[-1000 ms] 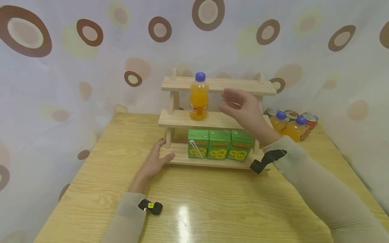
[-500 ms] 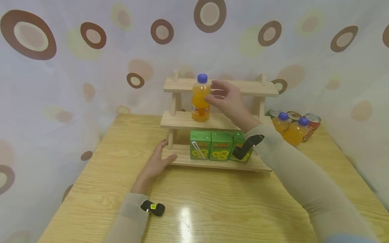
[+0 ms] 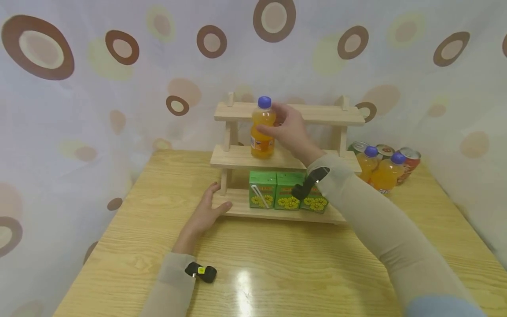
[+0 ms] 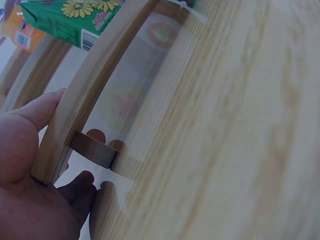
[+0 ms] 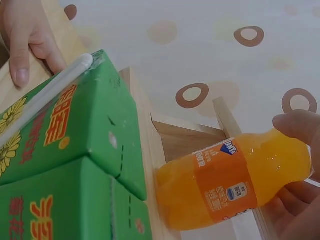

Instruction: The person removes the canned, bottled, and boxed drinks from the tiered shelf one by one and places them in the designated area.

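Note:
An orange soda bottle (image 3: 262, 136) with a blue cap stands on the middle tier of a small wooden shelf (image 3: 225, 157). My right hand (image 3: 291, 130) holds its upper part from the right, thumb in front and fingers behind. The right wrist view shows the bottle (image 5: 215, 180) with its base at the tier board and thumb and fingers around its neck end. At the lower left, my left hand (image 3: 203, 211) grips the end of the bottom tier, thumb on top. In the left wrist view its fingers (image 4: 82, 187) reach beneath that board (image 4: 75, 115).
Several green drink cartons (image 3: 288, 190) stand in a row on the bottom tier, one with a straw (image 3: 259, 196). Right of the shelf, on the wooden table (image 3: 119, 246), are two more orange bottles (image 3: 385, 174) and several cans (image 3: 409, 160). A patterned curtain (image 3: 130, 88) hangs behind.
My right hand has moved left from beside the bottle and taken hold of its upper part. The bottle stays on the middle tier, and my left hand keeps its place on the shelf.

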The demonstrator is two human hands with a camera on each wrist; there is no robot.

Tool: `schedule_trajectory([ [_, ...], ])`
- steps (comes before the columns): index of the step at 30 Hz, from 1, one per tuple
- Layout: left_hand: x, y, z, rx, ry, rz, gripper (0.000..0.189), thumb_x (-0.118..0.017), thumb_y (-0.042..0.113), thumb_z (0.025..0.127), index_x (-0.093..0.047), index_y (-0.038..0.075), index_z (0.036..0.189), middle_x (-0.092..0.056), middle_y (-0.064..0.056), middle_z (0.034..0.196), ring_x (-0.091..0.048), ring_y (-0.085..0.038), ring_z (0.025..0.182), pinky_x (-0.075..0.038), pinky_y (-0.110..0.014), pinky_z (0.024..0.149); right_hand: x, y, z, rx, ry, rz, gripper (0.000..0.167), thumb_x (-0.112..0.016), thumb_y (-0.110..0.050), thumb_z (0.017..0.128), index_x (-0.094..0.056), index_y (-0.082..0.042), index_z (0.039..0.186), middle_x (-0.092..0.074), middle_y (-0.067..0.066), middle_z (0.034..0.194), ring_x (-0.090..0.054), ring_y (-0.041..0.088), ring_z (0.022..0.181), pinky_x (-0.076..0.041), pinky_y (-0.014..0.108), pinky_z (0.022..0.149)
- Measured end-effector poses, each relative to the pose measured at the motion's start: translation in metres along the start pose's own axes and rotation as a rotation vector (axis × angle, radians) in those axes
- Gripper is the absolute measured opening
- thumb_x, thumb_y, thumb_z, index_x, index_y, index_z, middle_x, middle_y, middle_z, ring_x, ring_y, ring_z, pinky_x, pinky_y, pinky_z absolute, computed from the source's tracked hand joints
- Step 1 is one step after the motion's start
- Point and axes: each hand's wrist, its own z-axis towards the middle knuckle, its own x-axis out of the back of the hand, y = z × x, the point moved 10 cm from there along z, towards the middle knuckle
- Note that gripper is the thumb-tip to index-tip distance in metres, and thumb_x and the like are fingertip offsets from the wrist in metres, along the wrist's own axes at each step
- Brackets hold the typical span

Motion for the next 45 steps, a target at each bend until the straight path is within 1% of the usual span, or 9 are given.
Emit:
schedule_trajectory([
  [2,0.001,-0.010,0.006,-0.006,0.009,0.001,0.071,-0.062,0.027,0.099,-0.022,0.014,0.156,-0.005,-0.012,0.164,-0.001,-0.034,0.149,-0.004,-0.059,0.116,-0.001,-0.001,0.001,-0.010,0.002,-0.004,0.067,-0.082,-0.017,0.083,-0.051,-0.011,0.142,-0.062,0.005,0.127,-0.059,0.019,0.108,-0.049,0.030,0.094],
  [5,0.001,-0.011,0.008,-0.012,0.008,-0.007,0.072,-0.063,0.027,0.098,-0.022,0.014,0.156,-0.003,-0.012,0.164,0.001,-0.034,0.149,-0.003,-0.059,0.116,-0.001,0.000,0.002,-0.025,0.009,0.001,0.067,-0.082,-0.016,0.082,-0.051,-0.012,0.142,-0.062,0.005,0.127,-0.060,0.019,0.108,-0.049,0.030,0.094],
  [9,-0.002,-0.011,0.008,-0.022,0.004,0.017,0.071,-0.063,0.033,0.098,-0.024,0.018,0.155,-0.005,-0.008,0.165,-0.001,-0.032,0.149,-0.005,-0.058,0.117,0.004,0.002,0.001,-0.012,0.036,0.022,0.064,-0.083,-0.015,0.081,-0.055,-0.012,0.139,-0.064,0.005,0.124,-0.061,0.019,0.106,-0.050,0.030,0.094],
  [15,-0.004,-0.008,0.006,-0.028,0.002,0.014,0.071,-0.064,0.036,0.097,-0.025,0.021,0.155,-0.006,-0.007,0.165,-0.003,-0.032,0.149,-0.006,-0.059,0.116,0.027,-0.003,-0.006,0.033,0.108,0.023,0.060,-0.085,-0.015,0.080,-0.059,-0.009,0.134,-0.064,0.005,0.125,-0.060,0.019,0.109,-0.049,0.030,0.095],
  [19,-0.003,-0.006,0.007,-0.031,0.005,0.009,0.072,-0.064,0.035,0.097,-0.025,0.020,0.155,-0.006,-0.007,0.165,-0.003,-0.032,0.149,-0.006,-0.059,0.116,0.041,-0.014,-0.016,0.056,0.098,0.037,0.060,-0.084,-0.015,0.081,-0.058,-0.009,0.135,-0.063,0.006,0.127,-0.060,0.020,0.114,-0.049,0.031,0.098],
  [24,-0.002,-0.008,0.007,-0.024,-0.002,0.024,0.074,-0.063,0.037,0.097,-0.022,0.019,0.156,-0.005,-0.005,0.165,-0.002,-0.030,0.149,-0.007,-0.059,0.116,0.064,-0.022,-0.031,0.061,0.115,0.068,0.061,-0.083,-0.015,0.082,-0.057,-0.009,0.137,-0.064,0.008,0.126,-0.062,0.023,0.112,-0.050,0.032,0.097],
  [31,-0.002,-0.010,0.008,-0.030,-0.008,-0.004,0.074,-0.063,0.038,0.097,-0.022,0.019,0.156,-0.004,-0.007,0.165,0.000,-0.031,0.149,-0.004,-0.060,0.116,0.092,-0.033,-0.053,0.108,0.151,0.077,0.058,-0.084,-0.017,0.080,-0.061,-0.011,0.133,-0.066,0.009,0.122,-0.063,0.023,0.109,-0.052,0.029,0.092],
  [38,0.001,-0.009,0.009,-0.030,-0.003,0.002,0.074,-0.064,0.037,0.097,-0.023,0.019,0.155,-0.005,-0.007,0.165,-0.001,-0.030,0.149,-0.005,-0.058,0.117,0.109,-0.043,-0.081,0.156,0.144,0.187,0.055,-0.083,-0.009,0.080,-0.064,-0.008,0.130,-0.065,0.013,0.120,-0.064,0.027,0.105,-0.054,0.025,0.087],
  [45,0.003,-0.011,0.008,-0.025,-0.007,-0.009,0.073,-0.063,0.035,0.097,-0.023,0.018,0.155,-0.004,-0.007,0.165,0.000,-0.031,0.149,-0.004,-0.058,0.117,0.127,-0.038,-0.118,0.108,0.176,0.145,0.055,-0.082,-0.009,0.081,-0.063,-0.009,0.132,-0.064,0.010,0.125,-0.065,0.024,0.102,-0.052,0.020,0.087],
])
